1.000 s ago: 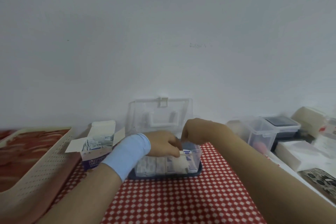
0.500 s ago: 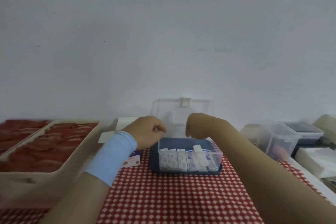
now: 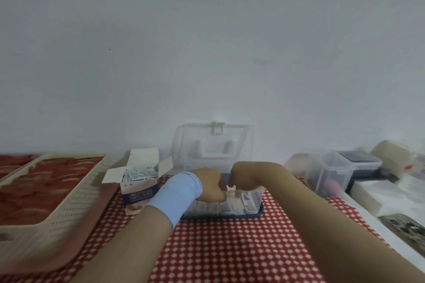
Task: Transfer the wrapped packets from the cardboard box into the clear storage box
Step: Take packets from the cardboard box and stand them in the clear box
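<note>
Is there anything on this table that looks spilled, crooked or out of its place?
Nothing is spilled or damaged. One small thing: in the clear storage box, the packets at the right end lean sideways, while those further left look straight. The cardboard box stands upright.

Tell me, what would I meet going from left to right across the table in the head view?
Perforated tray → cardboard box → left hand → right hand → lidded clear tub.
</note>
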Demonstrator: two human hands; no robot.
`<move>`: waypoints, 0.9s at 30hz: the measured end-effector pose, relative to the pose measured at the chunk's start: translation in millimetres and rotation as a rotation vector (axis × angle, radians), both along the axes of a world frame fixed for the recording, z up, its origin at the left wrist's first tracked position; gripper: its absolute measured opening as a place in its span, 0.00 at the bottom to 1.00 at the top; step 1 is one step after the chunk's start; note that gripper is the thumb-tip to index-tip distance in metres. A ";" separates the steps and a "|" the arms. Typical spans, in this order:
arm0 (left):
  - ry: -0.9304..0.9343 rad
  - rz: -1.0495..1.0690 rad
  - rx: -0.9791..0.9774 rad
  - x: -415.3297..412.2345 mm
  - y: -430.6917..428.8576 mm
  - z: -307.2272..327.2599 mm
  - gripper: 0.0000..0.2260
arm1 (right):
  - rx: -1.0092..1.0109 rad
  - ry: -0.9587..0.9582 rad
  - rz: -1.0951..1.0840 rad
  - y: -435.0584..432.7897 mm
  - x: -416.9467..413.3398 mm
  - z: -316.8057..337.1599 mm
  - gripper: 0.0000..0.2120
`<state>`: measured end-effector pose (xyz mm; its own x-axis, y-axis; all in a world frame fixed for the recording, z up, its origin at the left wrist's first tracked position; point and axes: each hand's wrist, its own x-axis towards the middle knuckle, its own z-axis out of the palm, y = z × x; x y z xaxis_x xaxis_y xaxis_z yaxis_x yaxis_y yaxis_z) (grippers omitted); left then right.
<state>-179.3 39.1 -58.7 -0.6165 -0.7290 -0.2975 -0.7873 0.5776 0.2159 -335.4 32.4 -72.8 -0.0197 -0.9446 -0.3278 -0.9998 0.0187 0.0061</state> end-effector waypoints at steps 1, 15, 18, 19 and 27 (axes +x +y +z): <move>-0.010 -0.002 0.002 -2.0 -0.6 -0.1 0.20 | -0.021 -0.009 -0.011 -0.4 -2.1 1.1 0.12; -0.202 -0.024 0.106 -34.5 -21.6 -24.2 0.40 | -0.056 -0.119 0.029 13.8 -9.8 10.0 0.17; -0.128 -0.046 0.087 -27.3 -10.7 -9.4 0.29 | -0.167 -0.233 0.027 19.1 -11.6 24.2 0.18; -0.090 -0.056 0.064 -23.0 -8.8 -2.6 0.24 | -0.202 -0.272 0.023 19.4 -12.6 29.0 0.17; 0.436 0.100 -0.133 62.9 -17.2 35.2 0.12 | -0.498 -0.571 0.072 15.2 23.8 64.6 0.10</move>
<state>-116.4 22.0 -23.5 -0.5879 -0.8055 0.0744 -0.6926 0.5487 0.4682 -311.7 47.6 -8.2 0.0929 -0.9761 0.1966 -0.8439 -0.1820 -0.5047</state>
